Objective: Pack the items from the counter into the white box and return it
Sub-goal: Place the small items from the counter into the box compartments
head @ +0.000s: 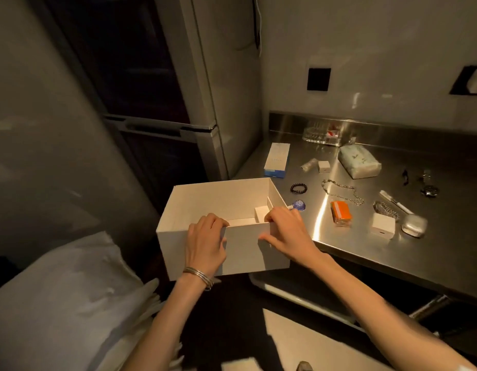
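I hold the open white box [242, 247] in the air just left of the steel counter [366, 253]. My left hand [205, 242] and my right hand [288, 231] both grip its near wall, fingers hooked over the rim. Inside, white dividers and a small white block [261, 212] show. On the counter lie a tall white and blue carton [277, 159], a black bead bracelet [298, 188], a chain necklace [341, 191], an orange box [341, 214], two small white cubes [383, 225] [323, 166], a tissue pack [359, 161] and a blue round item [299, 205].
A fridge [205, 103] stands behind the box. Further right on the counter lie a pen [395, 204], a metal watch band [386, 208], a silver case [414, 226], a watch [428, 187] and a clear tray [323, 133] by the wall. White bedding [66, 295] is at lower left.
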`<state>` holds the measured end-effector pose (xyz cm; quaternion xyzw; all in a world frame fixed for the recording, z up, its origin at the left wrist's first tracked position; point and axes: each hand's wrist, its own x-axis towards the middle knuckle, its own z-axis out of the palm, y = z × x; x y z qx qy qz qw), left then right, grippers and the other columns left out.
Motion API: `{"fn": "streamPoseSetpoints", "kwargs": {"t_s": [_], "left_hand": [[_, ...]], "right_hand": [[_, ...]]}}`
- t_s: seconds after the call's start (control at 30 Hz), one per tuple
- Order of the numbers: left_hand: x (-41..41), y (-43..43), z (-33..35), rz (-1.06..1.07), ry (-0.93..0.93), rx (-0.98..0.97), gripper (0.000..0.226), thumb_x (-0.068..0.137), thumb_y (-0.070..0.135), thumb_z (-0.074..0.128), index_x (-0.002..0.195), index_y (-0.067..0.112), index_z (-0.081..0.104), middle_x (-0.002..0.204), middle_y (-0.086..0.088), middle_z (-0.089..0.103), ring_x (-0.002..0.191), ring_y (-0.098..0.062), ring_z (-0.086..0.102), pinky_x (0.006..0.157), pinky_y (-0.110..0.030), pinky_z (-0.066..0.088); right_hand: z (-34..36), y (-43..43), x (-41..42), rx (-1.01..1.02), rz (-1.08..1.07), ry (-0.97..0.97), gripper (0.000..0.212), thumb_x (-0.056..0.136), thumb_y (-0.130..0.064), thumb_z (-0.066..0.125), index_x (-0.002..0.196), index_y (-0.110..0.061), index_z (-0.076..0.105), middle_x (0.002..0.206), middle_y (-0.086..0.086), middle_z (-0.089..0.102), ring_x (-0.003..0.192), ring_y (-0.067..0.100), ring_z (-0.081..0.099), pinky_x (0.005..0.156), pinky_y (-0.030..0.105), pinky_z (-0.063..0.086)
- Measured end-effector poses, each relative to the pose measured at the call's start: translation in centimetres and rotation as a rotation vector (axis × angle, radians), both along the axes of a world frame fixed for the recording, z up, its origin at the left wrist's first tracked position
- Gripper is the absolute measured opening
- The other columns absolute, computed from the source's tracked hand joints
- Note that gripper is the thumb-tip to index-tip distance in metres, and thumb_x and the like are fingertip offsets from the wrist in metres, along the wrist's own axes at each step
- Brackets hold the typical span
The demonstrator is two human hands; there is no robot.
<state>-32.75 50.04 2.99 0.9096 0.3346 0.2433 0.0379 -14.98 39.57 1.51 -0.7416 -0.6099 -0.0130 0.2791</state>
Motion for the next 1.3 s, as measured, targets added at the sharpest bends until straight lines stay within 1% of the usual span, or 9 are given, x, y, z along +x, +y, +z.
{"fn": "streamPoseSetpoints", "kwargs": {"t_s": [0.23, 0.37, 0.7, 0.8, 0.9, 1.0, 1.13, 1.23, 1.3], "left_hand": [[4.7, 3.1, -1.6, 0.033, 0.032, -0.074, 0.025, 0.077, 0.009, 0.07, 0.1, 0.013, 0.061, 0.099, -0.003, 0.057, 0.093, -0.019, 0.053, 0.079, -0.025, 0.034], [8.7, 4.3, -2.6, 0.017, 0.015, -0.091, 0.023, 0.079, 0.01, 0.068, 0.101, 0.015, 0.062, 0.1, -0.001, 0.058, 0.094, -0.017, 0.053, 0.082, -0.026, 0.038], [14.7, 6.9, -5.8, 0.017, 0.012, -0.125, 0.03, 0.066, 0.0, 0.076, 0.088, 0.016, 0.063, 0.085, 0.002, 0.059, 0.076, -0.017, 0.056, 0.063, -0.03, 0.046], [16.2, 7.4, -5.9, -0.007, 0.068, -0.083, 0.033, 0.059, -0.001, 0.079, 0.083, 0.017, 0.064, 0.076, 0.002, 0.06, 0.067, -0.017, 0.055, 0.057, -0.027, 0.041], [17.8, 7.5, -6.0, -0.03, 0.116, -0.044, 0.036, 0.054, -0.002, 0.079, 0.081, 0.016, 0.063, 0.072, 0.001, 0.06, 0.063, -0.019, 0.056, 0.058, -0.026, 0.033], [19.0, 7.4, -5.9, -0.061, 0.146, -0.048, 0.037, 0.053, -0.001, 0.078, 0.083, 0.016, 0.063, 0.072, 0.0, 0.061, 0.064, -0.02, 0.058, 0.058, -0.024, 0.031], [20.5, 7.3, -5.7, -0.076, 0.168, -0.002, 0.042, 0.043, 0.003, 0.083, 0.075, 0.018, 0.061, 0.065, 0.004, 0.057, 0.057, -0.016, 0.055, 0.054, -0.021, 0.027], [21.1, 7.3, -6.0, -0.096, 0.16, 0.01, 0.04, 0.043, 0.003, 0.083, 0.073, 0.017, 0.06, 0.064, 0.003, 0.057, 0.056, -0.016, 0.054, 0.053, -0.02, 0.025], [21.4, 7.3, -6.4, -0.116, 0.158, 0.026, 0.039, 0.046, 0.002, 0.083, 0.073, 0.016, 0.06, 0.064, 0.001, 0.056, 0.056, -0.018, 0.054, 0.053, -0.021, 0.026]], "right_hand": [[-0.9, 4.7, 5.2, -0.059, -0.007, -0.086, 0.033, 0.077, -0.032, 0.073, 0.094, -0.008, 0.057, 0.097, 0.008, 0.062, 0.092, 0.026, 0.055, 0.082, 0.034, 0.035], [-1.7, 6.1, 9.2, -0.086, -0.033, -0.076, 0.031, 0.077, -0.03, 0.073, 0.092, -0.008, 0.057, 0.095, 0.007, 0.062, 0.092, 0.024, 0.055, 0.085, 0.033, 0.035], [-4.8, 8.9, 15.5, -0.105, -0.025, -0.155, 0.031, 0.07, -0.034, 0.077, 0.083, -0.013, 0.057, 0.085, 0.002, 0.063, 0.08, 0.023, 0.059, 0.073, 0.03, 0.036], [-5.0, 9.4, 17.0, -0.108, -0.03, -0.157, 0.032, 0.069, -0.035, 0.077, 0.083, -0.014, 0.057, 0.084, 0.001, 0.063, 0.079, 0.023, 0.059, 0.071, 0.033, 0.043], [-5.0, 9.3, 18.4, -0.086, -0.05, -0.165, 0.031, 0.07, -0.033, 0.077, 0.083, -0.013, 0.057, 0.084, 0.003, 0.063, 0.08, 0.025, 0.06, 0.071, 0.032, 0.041], [-4.7, 8.7, 19.2, -0.063, -0.114, -0.103, 0.03, 0.073, -0.029, 0.075, 0.09, -0.011, 0.058, 0.094, 0.005, 0.061, 0.092, 0.028, 0.055, 0.078, 0.033, 0.035], [-4.8, 6.0, 19.8, -0.005, -0.314, 0.066, 0.045, 0.071, -0.027, 0.077, 0.109, -0.016, 0.056, 0.116, 0.004, 0.054, 0.112, 0.024, 0.043, 0.086, 0.029, 0.024], [-5.0, 2.6, 20.0, -0.011, -0.424, 0.137, 0.05, 0.072, -0.024, 0.077, 0.116, -0.018, 0.055, 0.126, 0.005, 0.049, 0.119, 0.024, 0.039, 0.089, 0.033, 0.028], [-5.4, 0.0, 20.1, -0.097, -0.489, 0.162, 0.051, 0.074, -0.023, 0.075, 0.119, -0.018, 0.054, 0.129, 0.006, 0.046, 0.122, 0.026, 0.037, 0.095, 0.038, 0.03]]}}
